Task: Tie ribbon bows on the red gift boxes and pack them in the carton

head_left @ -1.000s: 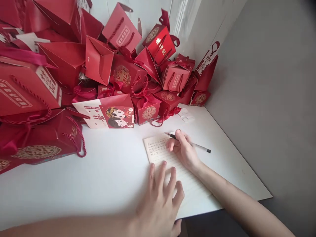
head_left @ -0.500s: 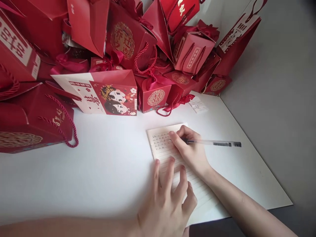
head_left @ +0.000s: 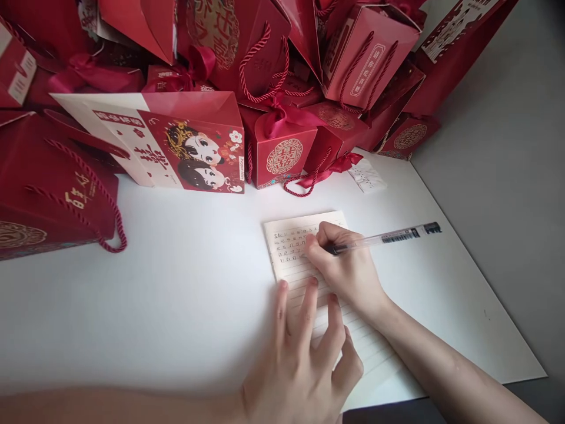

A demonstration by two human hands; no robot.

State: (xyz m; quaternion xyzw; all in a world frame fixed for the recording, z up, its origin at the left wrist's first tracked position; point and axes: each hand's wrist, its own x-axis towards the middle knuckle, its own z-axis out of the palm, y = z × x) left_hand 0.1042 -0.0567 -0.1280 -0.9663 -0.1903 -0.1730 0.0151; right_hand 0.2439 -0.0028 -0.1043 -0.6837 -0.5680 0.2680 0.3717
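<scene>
A lined notepad (head_left: 300, 277) lies on the white table, with rows of small handwritten figures near its top. My right hand (head_left: 346, 265) is closed around a clear pen (head_left: 375, 240) with a black grip and cap end, and rests on the upper part of the page. The pen's tip is hidden by my fingers. My left hand (head_left: 304, 353) lies on the lower page with fingers spread and fingertips pressing the paper, holding nothing.
Many red gift bags and boxes crowd the back, among them a box with two cartoon faces (head_left: 194, 144) and a rope-handled bag (head_left: 57, 182) at left. A small white packet (head_left: 367, 175) lies beyond the notepad. A grey wall (head_left: 498, 194) borders the table on the right.
The view has shifted closer, so the bags look larger and higher up. The pen's cap end has tilted upward, and my right hand has moved slightly along the page. My left hand stays on the paper.
</scene>
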